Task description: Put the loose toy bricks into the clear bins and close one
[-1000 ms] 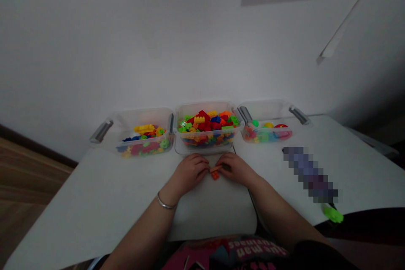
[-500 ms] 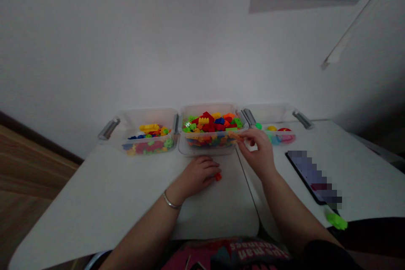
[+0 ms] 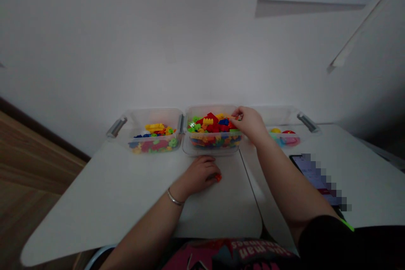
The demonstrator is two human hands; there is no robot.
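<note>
My left hand (image 3: 201, 174) rests on the table, its fingers closed on a small orange-red toy brick (image 3: 218, 177) that shows at the fingertips. Beyond it stands a clear plastic bin (image 3: 211, 152) heaped with red, green, yellow, blue and orange building bricks (image 3: 215, 125). My right hand (image 3: 249, 122) reaches over that bin's right side, thumb and fingers pinched together just above the bricks. What lies between those fingertips is too small and covered to make out.
Left of the middle bin is a second clear bin (image 3: 155, 112) of mixed toy pieces. A third bin (image 3: 278, 112), partly behind my right arm, holds a few round pieces. A phone (image 3: 316, 181) lies on the table (image 3: 126, 202) at right. A wall (image 3: 158, 42) rises behind.
My right hand has moved up and inward from the middle bin's front right corner to over its bricks; the orange piece it held no longer shows clearly. My left hand stays put.
</note>
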